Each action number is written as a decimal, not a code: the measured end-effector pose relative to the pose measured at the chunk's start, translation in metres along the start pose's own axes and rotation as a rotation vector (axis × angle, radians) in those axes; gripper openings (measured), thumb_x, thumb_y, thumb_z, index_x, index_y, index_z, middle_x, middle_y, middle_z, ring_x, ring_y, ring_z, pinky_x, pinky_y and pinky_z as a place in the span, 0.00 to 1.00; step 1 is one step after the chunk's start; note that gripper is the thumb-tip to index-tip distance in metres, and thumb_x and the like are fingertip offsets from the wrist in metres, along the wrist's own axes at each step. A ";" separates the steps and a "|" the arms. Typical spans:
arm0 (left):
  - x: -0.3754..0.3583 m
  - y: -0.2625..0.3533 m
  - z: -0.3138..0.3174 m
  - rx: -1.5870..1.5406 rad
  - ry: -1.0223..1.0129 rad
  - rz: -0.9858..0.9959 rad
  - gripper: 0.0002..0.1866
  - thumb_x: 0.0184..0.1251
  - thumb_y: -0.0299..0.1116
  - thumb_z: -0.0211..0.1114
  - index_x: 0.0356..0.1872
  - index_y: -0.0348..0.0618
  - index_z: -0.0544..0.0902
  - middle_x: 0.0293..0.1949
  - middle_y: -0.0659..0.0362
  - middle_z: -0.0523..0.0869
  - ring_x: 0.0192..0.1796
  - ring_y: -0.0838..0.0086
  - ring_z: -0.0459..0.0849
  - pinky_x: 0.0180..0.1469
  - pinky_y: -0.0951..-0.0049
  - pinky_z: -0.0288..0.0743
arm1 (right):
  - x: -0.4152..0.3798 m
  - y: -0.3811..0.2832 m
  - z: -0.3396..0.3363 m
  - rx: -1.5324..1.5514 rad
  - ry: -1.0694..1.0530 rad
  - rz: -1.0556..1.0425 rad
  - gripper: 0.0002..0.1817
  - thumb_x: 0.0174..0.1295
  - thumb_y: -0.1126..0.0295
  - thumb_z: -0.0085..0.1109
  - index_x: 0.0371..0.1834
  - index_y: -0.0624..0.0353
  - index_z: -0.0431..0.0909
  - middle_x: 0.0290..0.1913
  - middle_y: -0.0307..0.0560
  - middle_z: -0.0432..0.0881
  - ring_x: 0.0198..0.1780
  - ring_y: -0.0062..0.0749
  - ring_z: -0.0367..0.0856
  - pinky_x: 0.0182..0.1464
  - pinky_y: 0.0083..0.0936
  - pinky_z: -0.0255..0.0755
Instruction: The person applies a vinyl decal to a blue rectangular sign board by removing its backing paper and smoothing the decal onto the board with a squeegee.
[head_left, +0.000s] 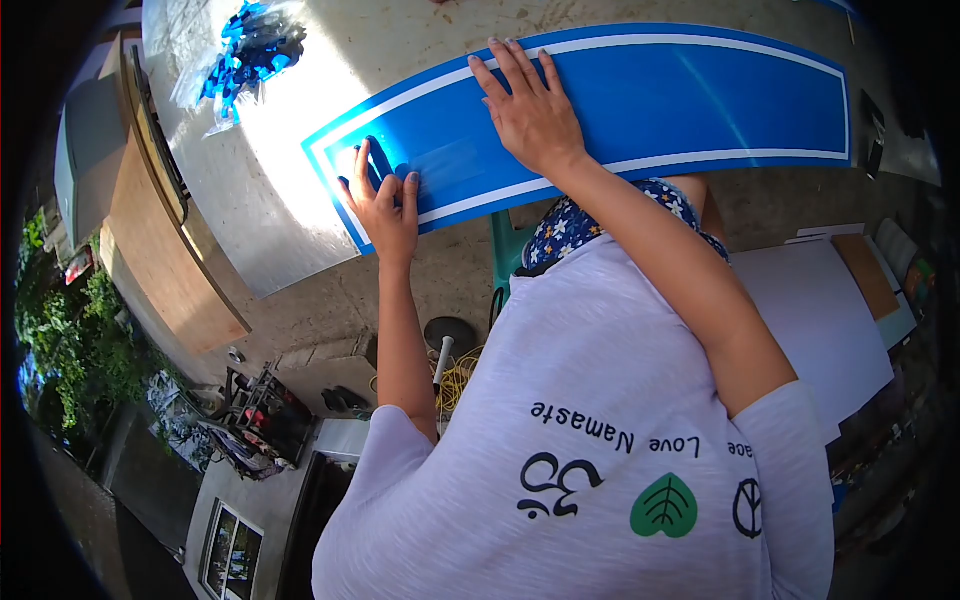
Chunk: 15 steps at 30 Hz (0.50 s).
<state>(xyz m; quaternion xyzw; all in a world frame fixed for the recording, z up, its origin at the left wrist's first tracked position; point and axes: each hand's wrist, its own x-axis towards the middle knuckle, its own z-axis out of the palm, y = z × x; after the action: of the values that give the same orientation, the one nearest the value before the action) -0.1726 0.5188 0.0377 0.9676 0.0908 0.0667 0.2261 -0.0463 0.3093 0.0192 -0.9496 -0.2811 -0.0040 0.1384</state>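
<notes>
A long blue sign panel [680, 100] with a white border line lies across the table in front of me. My right hand [535, 118] rests flat near the panel's far edge, its fingers spread over the white line and blue rim. Toward the panel's left end, my left hand [386, 212] is at the surface with its fingers apart and partly bent. I see nothing held in it. A faint, paler rectangular patch [445, 165] shows on the blue just right of my left hand. Bright sunlight falls across that end.
A clear plastic bag with shiny blue scraps [250, 55] lies on the metal tabletop [270, 230]. A green stool [508, 250] stands below the panel. Yellow cable [458, 375] lies on the floor. White boards [800, 310] are at right, a wooden board [160, 260] at left.
</notes>
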 end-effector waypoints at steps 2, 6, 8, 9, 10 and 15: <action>-0.001 -0.005 -0.003 0.011 0.005 0.012 0.16 0.64 0.39 0.69 0.21 0.42 0.78 0.72 0.52 0.67 0.75 0.52 0.61 0.74 0.36 0.37 | 0.000 -0.001 -0.001 -0.003 -0.001 0.001 0.28 0.72 0.59 0.49 0.75 0.45 0.59 0.75 0.46 0.58 0.77 0.40 0.54 0.77 0.48 0.47; -0.002 -0.014 -0.009 0.004 0.015 0.010 0.15 0.64 0.38 0.69 0.21 0.42 0.78 0.71 0.52 0.68 0.74 0.53 0.64 0.74 0.36 0.41 | 0.001 0.000 -0.002 -0.009 -0.006 0.000 0.29 0.71 0.58 0.49 0.75 0.45 0.59 0.75 0.46 0.58 0.77 0.40 0.54 0.77 0.48 0.47; -0.003 -0.019 -0.012 0.001 0.014 -0.008 0.14 0.63 0.38 0.69 0.22 0.42 0.79 0.71 0.52 0.68 0.73 0.54 0.65 0.73 0.35 0.42 | 0.001 0.000 -0.002 -0.010 -0.006 0.000 0.29 0.71 0.58 0.49 0.75 0.45 0.58 0.75 0.46 0.58 0.77 0.40 0.54 0.77 0.48 0.47; -0.004 -0.021 -0.014 0.001 0.013 -0.008 0.14 0.63 0.38 0.69 0.22 0.42 0.79 0.71 0.52 0.68 0.73 0.54 0.65 0.73 0.35 0.42 | 0.000 0.000 -0.002 -0.011 -0.006 -0.001 0.29 0.71 0.58 0.49 0.75 0.45 0.58 0.75 0.46 0.58 0.77 0.40 0.54 0.77 0.49 0.47; -0.004 -0.023 -0.015 0.031 0.025 -0.007 0.14 0.63 0.38 0.69 0.22 0.42 0.79 0.71 0.52 0.68 0.73 0.53 0.65 0.73 0.34 0.42 | 0.000 0.000 -0.002 -0.011 -0.006 -0.001 0.29 0.71 0.58 0.49 0.75 0.45 0.58 0.75 0.46 0.58 0.77 0.40 0.54 0.77 0.49 0.47; -0.009 -0.037 -0.020 -0.008 0.027 -0.021 0.14 0.63 0.37 0.69 0.22 0.42 0.79 0.71 0.51 0.68 0.74 0.53 0.63 0.72 0.31 0.41 | 0.000 0.000 -0.001 -0.002 -0.007 -0.002 0.29 0.71 0.59 0.49 0.75 0.44 0.58 0.75 0.46 0.58 0.77 0.40 0.55 0.77 0.49 0.47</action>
<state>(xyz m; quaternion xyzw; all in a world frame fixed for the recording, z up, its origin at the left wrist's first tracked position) -0.1907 0.5581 0.0381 0.9647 0.1037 0.0778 0.2293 -0.0456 0.3089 0.0202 -0.9495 -0.2826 -0.0008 0.1366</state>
